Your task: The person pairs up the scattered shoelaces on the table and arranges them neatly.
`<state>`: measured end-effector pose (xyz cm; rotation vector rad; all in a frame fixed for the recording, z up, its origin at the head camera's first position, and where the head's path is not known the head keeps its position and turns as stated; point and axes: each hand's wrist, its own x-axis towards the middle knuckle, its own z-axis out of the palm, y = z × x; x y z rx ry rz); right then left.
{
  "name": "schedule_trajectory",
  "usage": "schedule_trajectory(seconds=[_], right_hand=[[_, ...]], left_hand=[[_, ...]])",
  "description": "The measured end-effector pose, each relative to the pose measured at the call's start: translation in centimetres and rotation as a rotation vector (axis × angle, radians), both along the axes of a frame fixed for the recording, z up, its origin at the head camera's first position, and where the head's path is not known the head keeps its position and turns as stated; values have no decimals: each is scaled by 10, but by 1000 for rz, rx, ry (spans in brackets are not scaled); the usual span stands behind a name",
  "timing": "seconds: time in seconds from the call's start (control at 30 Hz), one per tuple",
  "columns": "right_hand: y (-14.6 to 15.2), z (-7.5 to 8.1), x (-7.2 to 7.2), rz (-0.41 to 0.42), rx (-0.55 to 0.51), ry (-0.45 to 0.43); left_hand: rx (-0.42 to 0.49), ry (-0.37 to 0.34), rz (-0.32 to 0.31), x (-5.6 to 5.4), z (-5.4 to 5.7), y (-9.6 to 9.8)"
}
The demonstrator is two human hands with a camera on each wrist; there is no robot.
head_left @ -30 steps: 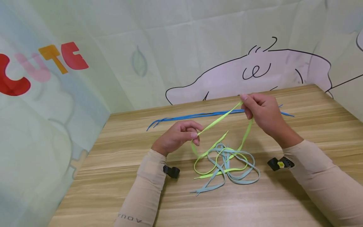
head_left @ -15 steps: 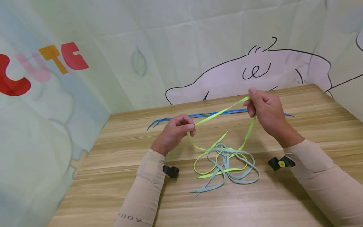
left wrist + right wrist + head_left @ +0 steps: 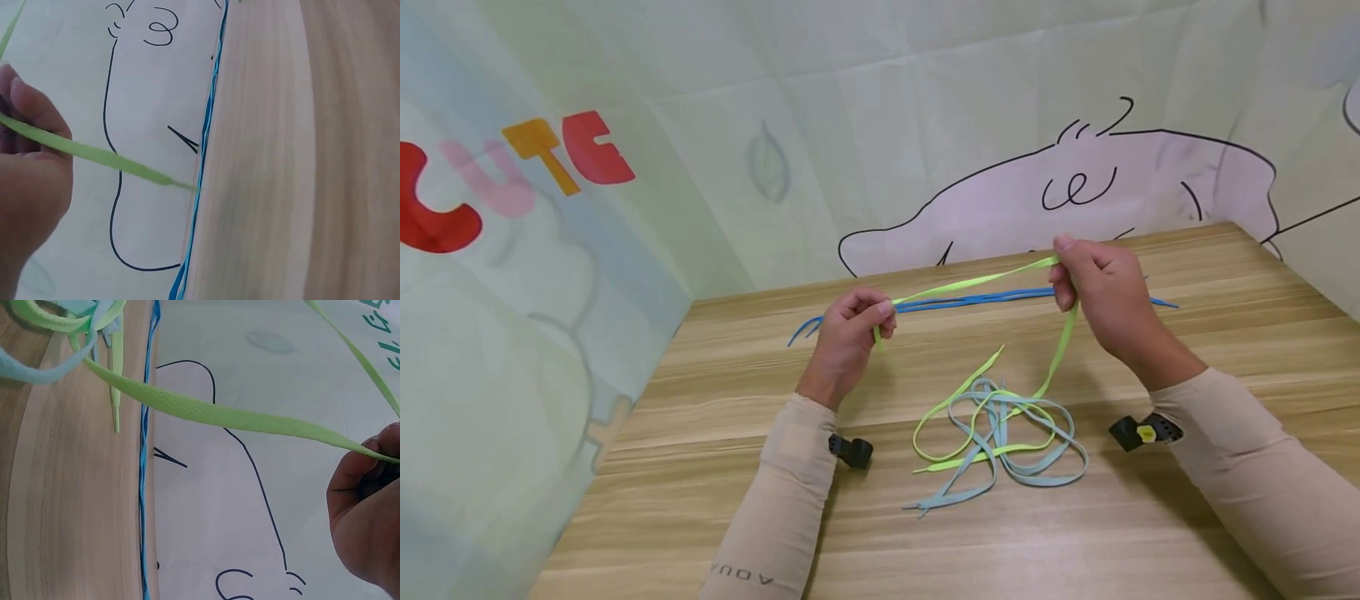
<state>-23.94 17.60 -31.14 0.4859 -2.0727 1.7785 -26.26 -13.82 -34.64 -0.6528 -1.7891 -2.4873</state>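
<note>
My left hand (image 3: 848, 337) pinches a yellow-green shoelace (image 3: 977, 282) between thumb and fingers, left of the middle. Farther right and a little higher, my right hand (image 3: 1107, 292) grips the same lace, which spans nearly straight between them. A short tapered end (image 3: 156, 177) hangs from the left hand, as the left wrist view shows. From the right hand the lace (image 3: 237, 419) runs down into a loose tangle on the table. There, pale blue shoelace (image 3: 1037, 481) loops through yellow-green lace (image 3: 951, 461). Curled fingers hide the gripped parts.
Blue laces (image 3: 977, 298) lie stretched side by side along the back of the wooden table (image 3: 700, 492), behind the hands. A printed cloth (image 3: 865, 150) hangs just past the table's back edge and on the left.
My left hand has moved left and up along the yellow-green lace, and its free end has come off the pile. The right hand shifted slightly right. The tangle lies still.
</note>
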Motion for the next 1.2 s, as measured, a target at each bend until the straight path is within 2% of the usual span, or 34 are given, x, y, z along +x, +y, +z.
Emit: schedule_trajectory(seconds=[0.2, 0.5, 0.83, 1.2], right_hand=[[1, 1, -1, 41, 8, -58], [2, 2, 1, 110, 67, -83], [3, 2, 0, 87, 77, -79], [7, 3, -2, 59, 132, -76]], left_hand=[[17, -15, 49, 0, 1, 1], [-37, -54, 108, -3, 0, -1], [-137, -98, 113, -7, 0, -7], [-84, -190, 158, -8, 6, -11]])
